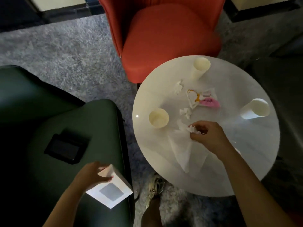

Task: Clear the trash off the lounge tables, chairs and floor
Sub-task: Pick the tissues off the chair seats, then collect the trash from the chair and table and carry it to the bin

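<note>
On the round white table (255, 161), my right hand (208, 136) pinches a crumpled white tissue (191, 129) near the table's middle. A flat white napkin (183, 149) lies under and in front of that hand. Two more tissue scraps (185, 112) (178, 87) and pink and clear wrappers (208, 100) lie further back. Three paper cups stand on the table: left (158, 118), far (201, 65), right (255, 109). My left hand (93, 175) grips a white box with a clear window (111, 189) over the dark green chair.
A dark green armchair (65, 128) fills the left, with a black device (67, 148) on its seat. A red armchair (168, 35) stands behind the table. A dark seat (285, 95) is at the right. Grey carpet (65, 51) surrounds everything. My shoe (155, 187) is by the table.
</note>
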A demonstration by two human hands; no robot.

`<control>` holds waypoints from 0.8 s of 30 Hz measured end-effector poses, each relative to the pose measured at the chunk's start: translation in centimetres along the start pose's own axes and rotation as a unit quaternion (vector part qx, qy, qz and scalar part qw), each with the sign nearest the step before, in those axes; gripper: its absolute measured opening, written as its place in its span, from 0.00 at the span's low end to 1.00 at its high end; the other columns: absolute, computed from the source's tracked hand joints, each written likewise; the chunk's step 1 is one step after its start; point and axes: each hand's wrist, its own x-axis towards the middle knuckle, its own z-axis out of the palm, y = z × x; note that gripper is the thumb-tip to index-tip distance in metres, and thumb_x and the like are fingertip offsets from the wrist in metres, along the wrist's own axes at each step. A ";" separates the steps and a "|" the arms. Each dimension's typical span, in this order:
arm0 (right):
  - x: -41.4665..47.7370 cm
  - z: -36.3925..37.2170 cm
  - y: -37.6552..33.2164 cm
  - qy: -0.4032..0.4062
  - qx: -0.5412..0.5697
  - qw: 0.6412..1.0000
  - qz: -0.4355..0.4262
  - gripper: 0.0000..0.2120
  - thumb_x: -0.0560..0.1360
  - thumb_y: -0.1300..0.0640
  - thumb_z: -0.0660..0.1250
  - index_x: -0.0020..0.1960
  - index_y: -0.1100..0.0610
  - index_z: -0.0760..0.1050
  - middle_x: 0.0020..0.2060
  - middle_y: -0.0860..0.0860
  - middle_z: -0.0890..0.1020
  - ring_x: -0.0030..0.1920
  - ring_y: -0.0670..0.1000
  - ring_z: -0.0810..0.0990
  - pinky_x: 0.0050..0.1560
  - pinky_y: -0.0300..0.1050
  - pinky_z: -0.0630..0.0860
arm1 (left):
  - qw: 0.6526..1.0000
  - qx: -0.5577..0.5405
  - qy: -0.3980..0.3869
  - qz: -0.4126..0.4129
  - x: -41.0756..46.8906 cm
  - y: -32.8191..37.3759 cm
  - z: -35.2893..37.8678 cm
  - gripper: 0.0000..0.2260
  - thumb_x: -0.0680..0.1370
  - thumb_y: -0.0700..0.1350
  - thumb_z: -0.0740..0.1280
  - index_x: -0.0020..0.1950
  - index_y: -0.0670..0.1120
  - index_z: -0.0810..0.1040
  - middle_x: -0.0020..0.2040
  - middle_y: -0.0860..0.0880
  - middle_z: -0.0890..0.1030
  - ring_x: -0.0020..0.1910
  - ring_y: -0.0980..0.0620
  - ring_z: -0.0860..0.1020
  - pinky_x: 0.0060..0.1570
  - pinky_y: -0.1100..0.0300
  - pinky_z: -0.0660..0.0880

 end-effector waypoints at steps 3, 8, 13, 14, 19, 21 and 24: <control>0.3 1.6 0.2 -0.003 -0.007 1.000 -0.029 0.14 0.65 0.68 0.74 0.40 0.50 0.80 0.34 0.47 0.82 0.37 0.45 0.79 0.40 0.37 0.75 | 0.998 -0.016 -0.030 -0.048 2.0 -3.4 1.5 0.25 0.69 0.54 0.75 0.64 0.52 0.75 0.61 0.50 0.77 0.56 0.53 0.75 0.48 0.63 0.66; 0.2 3.2 0.6 -0.004 0.015 0.999 -0.043 0.18 0.65 0.70 0.72 0.38 0.46 0.79 0.34 0.45 0.82 0.33 0.38 0.80 0.37 0.28 0.76 | 0.994 -0.046 -0.046 -0.093 4.4 -7.1 3.0 0.26 0.70 0.53 0.73 0.66 0.49 0.73 0.64 0.45 0.75 0.60 0.48 0.74 0.57 0.59 0.67; 0.0 4.4 1.3 -0.014 0.026 0.999 -0.035 0.18 0.66 0.71 0.71 0.38 0.47 0.78 0.34 0.46 0.82 0.36 0.44 0.79 0.39 0.32 0.77 | 0.991 -0.076 -0.038 -0.103 5.9 -9.2 3.9 0.23 0.74 0.49 0.71 0.66 0.43 0.73 0.63 0.42 0.76 0.59 0.45 0.75 0.56 0.58 0.67; 0.0 4.7 1.4 -0.014 0.023 0.999 -0.032 0.17 0.66 0.71 0.71 0.39 0.48 0.78 0.34 0.46 0.82 0.36 0.43 0.79 0.39 0.32 0.77 | 0.990 -0.084 -0.028 -0.106 6.0 -9.5 4.1 0.22 0.74 0.48 0.70 0.67 0.43 0.73 0.63 0.41 0.76 0.60 0.44 0.75 0.55 0.58 0.67; 0.2 5.8 1.6 -0.021 0.019 0.999 -0.019 0.14 0.66 0.71 0.72 0.43 0.53 0.80 0.35 0.46 0.82 0.33 0.37 0.79 0.39 0.32 0.77 | 0.990 -0.063 0.030 -0.124 6.0 -10.6 5.3 0.18 0.78 0.45 0.65 0.67 0.42 0.72 0.64 0.40 0.76 0.61 0.41 0.74 0.61 0.51 0.70; 0.2 5.9 1.4 -0.022 0.015 0.999 -0.021 0.14 0.66 0.70 0.72 0.42 0.51 0.80 0.35 0.46 0.82 0.33 0.38 0.79 0.39 0.32 0.77 | 0.989 -0.054 0.054 -0.127 5.9 -10.6 5.4 0.18 0.78 0.43 0.65 0.67 0.43 0.72 0.63 0.39 0.75 0.61 0.40 0.74 0.61 0.47 0.71; 0.1 5.5 1.0 -0.009 0.016 1.000 -0.016 0.14 0.66 0.69 0.72 0.42 0.51 0.80 0.36 0.47 0.82 0.34 0.40 0.80 0.39 0.33 0.77 | 0.982 -0.070 0.133 -0.111 5.6 -8.8 4.4 0.19 0.76 0.43 0.67 0.67 0.42 0.72 0.63 0.37 0.74 0.60 0.38 0.74 0.60 0.44 0.71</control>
